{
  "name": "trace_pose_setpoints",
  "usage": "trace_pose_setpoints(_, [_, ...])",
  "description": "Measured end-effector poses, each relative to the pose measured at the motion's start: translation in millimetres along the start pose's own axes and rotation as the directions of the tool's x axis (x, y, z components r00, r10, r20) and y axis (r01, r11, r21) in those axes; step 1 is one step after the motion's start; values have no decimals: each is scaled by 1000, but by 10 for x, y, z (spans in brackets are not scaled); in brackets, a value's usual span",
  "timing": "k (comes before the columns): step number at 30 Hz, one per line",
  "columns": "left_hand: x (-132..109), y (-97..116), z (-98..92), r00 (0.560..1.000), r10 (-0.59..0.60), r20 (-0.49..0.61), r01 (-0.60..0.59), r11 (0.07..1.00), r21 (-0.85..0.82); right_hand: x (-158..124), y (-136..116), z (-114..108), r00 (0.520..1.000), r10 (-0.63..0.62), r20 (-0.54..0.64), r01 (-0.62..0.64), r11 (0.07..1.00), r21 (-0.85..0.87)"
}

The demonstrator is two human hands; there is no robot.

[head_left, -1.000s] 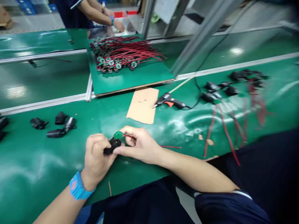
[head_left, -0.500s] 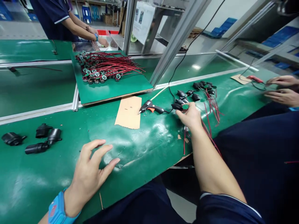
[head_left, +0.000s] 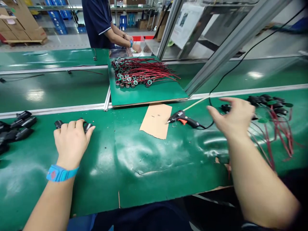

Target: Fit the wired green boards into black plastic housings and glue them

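At the left, my left hand (head_left: 71,139), with a blue wrist strap (head_left: 62,173), is curled down over several black plastic housings (head_left: 88,127). Parts of them stick out on both sides of the fingers, and the rest is hidden beneath the hand. My right hand (head_left: 237,118) is a little blurred, with thumb and fingers apart. It hovers at the right beside black housings with red wires (head_left: 280,106). One black housing (head_left: 225,108) shows just beyond its thumb and index finger. A black glue gun (head_left: 184,119) with an orange trigger lies between my hands, its nozzle over a piece of cardboard (head_left: 156,123).
More black housings (head_left: 18,130) lie at the far left. A raised green board (head_left: 149,96) carries many red-wired round parts (head_left: 144,72). A slanted metal post (head_left: 231,41) and a black cable (head_left: 237,62) stand behind the bench. Across it, a person (head_left: 98,25) works.
My view has swung left. My left hand has moved left from bare bench and closed over the black housings. My right hand stays near the wired housings, its fingers further from them.
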State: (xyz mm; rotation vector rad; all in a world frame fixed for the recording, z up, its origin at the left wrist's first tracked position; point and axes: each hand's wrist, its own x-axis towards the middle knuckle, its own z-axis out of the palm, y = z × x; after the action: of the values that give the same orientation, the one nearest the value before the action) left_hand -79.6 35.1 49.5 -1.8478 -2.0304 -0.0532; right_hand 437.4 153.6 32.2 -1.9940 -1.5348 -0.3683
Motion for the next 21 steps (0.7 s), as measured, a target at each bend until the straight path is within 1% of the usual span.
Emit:
trace_pose_setpoints(1, [17,-33,96,1000,4,27,-5,1000,14,16,-199,32,993,-108,45,106,994,29])
trace_pose_setpoints(3, [32,-50,264,996,35,86,-34,999,-10,68,-630,164,940,-307,147,294,950,104])
trace_pose_setpoints(5, [26,-28,363,990,75,121,-66,995,-78,154,-1058,366,880,-427,209,399,902,165])
trace_pose_setpoints(6, [19,-7,386,988,96,119,-80,988,-134,209,-1255,480,850,-462,255,426,886,185])
trace_pose_setpoints(7, [9,18,394,988,113,103,-90,974,-206,270,-1434,594,839,-472,269,435,880,190])
trace_pose_setpoints(9, [-14,83,384,990,130,54,-100,918,-384,403,-1722,804,831,-481,279,444,876,188])
trace_pose_setpoints(10, [-27,120,371,992,123,32,-94,877,-471,468,-1827,894,831,-482,277,447,876,182])
trace_pose_setpoints(12, [-51,198,338,996,90,6,-68,795,-603,587,-1966,1035,822,-493,285,461,870,173])
trace_pose_setpoints(15, [-86,299,272,999,39,25,-10,703,-711,725,-2029,1151,793,-511,333,485,859,165])
trace_pose_setpoints(18, [-120,373,191,996,19,90,59,616,-786,815,-2005,1160,758,-527,384,505,847,167])
trace_pose_setpoints(21, [-151,436,125,987,16,158,129,505,-854,821,-2005,1094,722,-566,398,535,821,198])
